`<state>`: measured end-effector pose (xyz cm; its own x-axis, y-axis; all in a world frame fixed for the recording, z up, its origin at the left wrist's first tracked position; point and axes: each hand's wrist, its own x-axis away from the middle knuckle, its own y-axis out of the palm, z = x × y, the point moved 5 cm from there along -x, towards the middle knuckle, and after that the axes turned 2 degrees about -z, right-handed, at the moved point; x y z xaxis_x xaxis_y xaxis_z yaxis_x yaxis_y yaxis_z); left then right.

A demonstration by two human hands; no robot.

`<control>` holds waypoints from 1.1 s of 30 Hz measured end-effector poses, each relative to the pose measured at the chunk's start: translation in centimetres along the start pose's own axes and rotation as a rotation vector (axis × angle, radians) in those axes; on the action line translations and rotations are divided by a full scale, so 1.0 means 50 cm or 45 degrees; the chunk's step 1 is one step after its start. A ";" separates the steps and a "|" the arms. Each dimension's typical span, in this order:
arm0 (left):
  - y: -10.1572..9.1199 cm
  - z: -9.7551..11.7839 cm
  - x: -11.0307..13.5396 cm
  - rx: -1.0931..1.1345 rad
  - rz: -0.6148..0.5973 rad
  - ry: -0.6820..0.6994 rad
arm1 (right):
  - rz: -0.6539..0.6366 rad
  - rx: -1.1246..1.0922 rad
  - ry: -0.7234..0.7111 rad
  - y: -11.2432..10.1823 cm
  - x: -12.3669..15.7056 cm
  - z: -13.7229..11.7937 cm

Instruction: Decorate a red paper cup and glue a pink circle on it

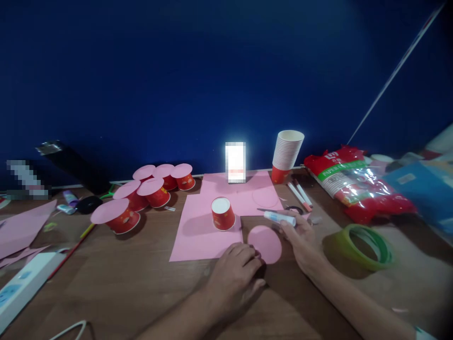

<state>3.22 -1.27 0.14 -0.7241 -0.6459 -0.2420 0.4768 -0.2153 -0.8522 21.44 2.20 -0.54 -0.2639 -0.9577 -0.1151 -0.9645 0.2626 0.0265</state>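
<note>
My left hand rests on the wooden table, fingers curled down onto the near edge of a pink paper disc. My right hand is closed around a small white glue tube, which points left just above the disc. An upside-down red paper cup stands on a pink paper sheet just beyond my left hand.
Several upside-down red cups capped with pink discs stand at the left. A stack of cups, marker pens, a red plastic bag and a green tape roll lie to the right. A white power strip sits near left.
</note>
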 end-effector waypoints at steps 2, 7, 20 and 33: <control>0.005 -0.004 0.000 -0.051 -0.006 0.000 | 0.002 -0.137 0.091 0.003 -0.003 0.016; 0.003 -0.013 0.003 -0.064 -0.019 -0.069 | 0.012 -0.268 0.188 0.011 0.002 0.016; 0.002 -0.027 0.004 -0.056 -0.137 -0.144 | -0.001 -0.492 0.394 0.014 0.001 0.035; -0.007 -0.037 0.002 -0.037 -0.039 -0.210 | -0.063 -0.490 0.407 0.017 0.013 0.027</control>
<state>2.07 0.11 -0.44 -0.6454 -0.7513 -0.1380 0.4392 -0.2172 -0.8718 20.46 1.94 -1.93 -0.1481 -0.9719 0.1832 -0.8917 0.2113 0.4002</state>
